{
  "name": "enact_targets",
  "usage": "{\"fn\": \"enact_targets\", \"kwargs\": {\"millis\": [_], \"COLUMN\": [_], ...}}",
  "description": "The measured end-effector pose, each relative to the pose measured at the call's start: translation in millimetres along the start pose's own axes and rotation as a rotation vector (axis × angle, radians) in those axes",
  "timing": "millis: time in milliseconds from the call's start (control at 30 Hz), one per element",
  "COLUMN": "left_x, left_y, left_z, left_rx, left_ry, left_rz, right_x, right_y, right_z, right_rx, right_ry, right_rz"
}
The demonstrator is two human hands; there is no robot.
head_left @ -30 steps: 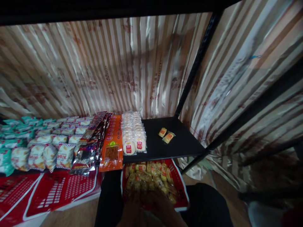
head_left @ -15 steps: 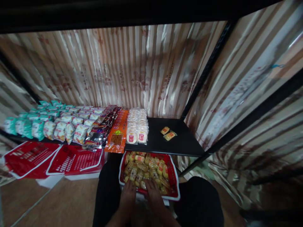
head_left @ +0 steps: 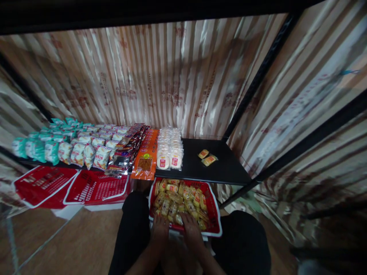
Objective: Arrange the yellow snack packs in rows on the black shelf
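A red basket with a white rim (head_left: 218, 218) stands between my knees, filled with yellow-wrapped snack packets (head_left: 174, 198). My left hand (head_left: 160, 227) reaches over the basket's near side, its fingers stretched out on the nearest packets. Beside it, my right hand (head_left: 189, 226) rests the same way, fingers extended and slightly apart over the packets. Neither hand has a packet visibly lifted; the fingertips are dim and partly blend with the wrappers. Two loose yellow packets (head_left: 208, 157) lie on the black shelf (head_left: 226, 168) above the basket.
Along the shelf stand rows of clear-wrapped white round crackers (head_left: 169, 156), orange snack bags (head_left: 145, 156), dark packets (head_left: 119, 162), white packets (head_left: 86, 151) and teal packets (head_left: 43, 149). Red baskets (head_left: 97, 187) lie at lower left. Black posts (head_left: 258, 76) and a striped curtain (head_left: 172, 76) surround the shelf.
The view has shifted slightly, so the shelf and basket appear a little further right and higher. Both hands remain at the basket's near side on the packets.
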State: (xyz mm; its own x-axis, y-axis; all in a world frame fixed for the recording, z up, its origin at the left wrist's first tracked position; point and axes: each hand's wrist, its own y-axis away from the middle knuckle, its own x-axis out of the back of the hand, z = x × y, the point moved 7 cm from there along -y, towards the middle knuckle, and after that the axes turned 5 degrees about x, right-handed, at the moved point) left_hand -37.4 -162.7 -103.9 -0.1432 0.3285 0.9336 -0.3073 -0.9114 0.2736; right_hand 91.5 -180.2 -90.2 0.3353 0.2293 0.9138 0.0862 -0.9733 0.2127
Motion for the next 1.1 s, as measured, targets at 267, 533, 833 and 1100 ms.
{"fn": "enact_targets", "kwargs": {"millis": [267, 533, 833, 1100], "left_x": [6.9, 20.5, 48.7, 81.5], "left_y": [1, 5, -9, -32], "left_z": [25, 35, 30, 41], "left_rx": [0.045, -0.025, 0.028, 0.148], "left_ry": [0.027, 0.101, 0.592, 1.181], "left_rz": [-0.02, -0.104, 0.055, -0.02], "right_x": [2, 4, 27, 61], "right_y": [0, -10, -19, -13], "right_z": [5, 11, 38, 14], "right_rx": [0.008, 0.024, -0.206, -0.284], "right_ry": [0.014, -0.138, -0.581, -1.507], "right_rz": [-0.013, -0.055, 0.009, 0.046]}}
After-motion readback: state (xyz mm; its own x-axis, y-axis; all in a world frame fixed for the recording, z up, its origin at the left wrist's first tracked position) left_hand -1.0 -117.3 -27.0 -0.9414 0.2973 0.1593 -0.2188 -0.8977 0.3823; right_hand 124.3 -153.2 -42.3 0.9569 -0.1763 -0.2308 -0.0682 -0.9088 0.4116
